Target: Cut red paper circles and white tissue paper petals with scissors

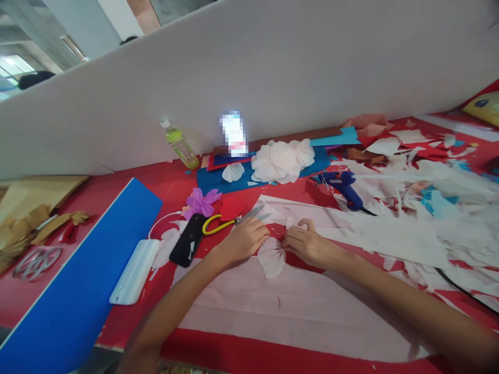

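A paper fan [272, 258] on a pink sheet [249, 306], pinched at its tip.
Wide end faces the person, tip pointing away — left hand [244, 240] and right hand [307, 244] both closed on it. Beyond — scissors [230, 221], phone [189, 240], glue gun [343, 187], white flowers [283, 160], bottle [179, 144].

Fan [272, 259]: lies on a sheet [273, 311] on the table [171, 182].
- Left hand [244, 241] at the fan's left, right hand [307, 244] at its right, both pinching its far edge.
- Scissors [230, 221]: just behind-left of the fan.
- Flower [200, 201]: behind-left, beyond the scissors.
- Phone [187, 240]: left of the fan.
- Power bank [130, 278]: farther left.
- Board [78, 280]: farthest left.
- Glue gun [343, 187]: behind-right.
- Pompom [283, 160]: straight behind, before the partition [249, 67].
- Bottle [179, 144]: behind-left, leaning on the partition.
- Scraps [390, 234]: right of the fan.
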Demonstrator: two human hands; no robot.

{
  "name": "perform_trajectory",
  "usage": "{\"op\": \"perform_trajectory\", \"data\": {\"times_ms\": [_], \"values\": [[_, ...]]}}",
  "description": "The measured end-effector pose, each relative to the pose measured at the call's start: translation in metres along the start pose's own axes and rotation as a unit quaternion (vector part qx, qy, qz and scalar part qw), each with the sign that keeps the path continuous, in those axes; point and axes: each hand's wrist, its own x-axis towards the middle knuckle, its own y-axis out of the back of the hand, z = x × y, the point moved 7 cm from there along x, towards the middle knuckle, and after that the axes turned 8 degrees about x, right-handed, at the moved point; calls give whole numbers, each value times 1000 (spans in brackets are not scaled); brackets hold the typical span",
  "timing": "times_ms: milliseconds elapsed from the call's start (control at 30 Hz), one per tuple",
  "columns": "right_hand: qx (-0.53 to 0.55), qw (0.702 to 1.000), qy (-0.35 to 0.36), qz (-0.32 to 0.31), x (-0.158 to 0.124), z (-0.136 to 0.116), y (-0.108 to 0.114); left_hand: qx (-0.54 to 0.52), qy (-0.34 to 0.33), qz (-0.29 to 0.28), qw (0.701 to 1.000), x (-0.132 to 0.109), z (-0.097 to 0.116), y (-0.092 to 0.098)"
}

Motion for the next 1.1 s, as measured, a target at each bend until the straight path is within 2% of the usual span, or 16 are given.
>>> {"op": "perform_trajectory", "data": {"times_ms": [100, 267, 533, 767, 1100], "values": [[-8, 1000, 16, -1, 0, -2, 1, -15, 2, 9, 1000, 3, 1, -7], [-27, 999, 32, -17, -1, -3, -1, 3, -38, 13, 999, 4, 7, -17], [-47, 998, 33, -18, -2, -2, -4, 5, -28, 8, 1000, 7, 7, -17], [-34, 999, 28, -19, -1, -3, -2, 54, -40, 1, 998, 6, 9, -20], [-21, 999, 20, -19, -1, -1, -3, 61, -27, -9, 998, 6, 4, -20]]}}
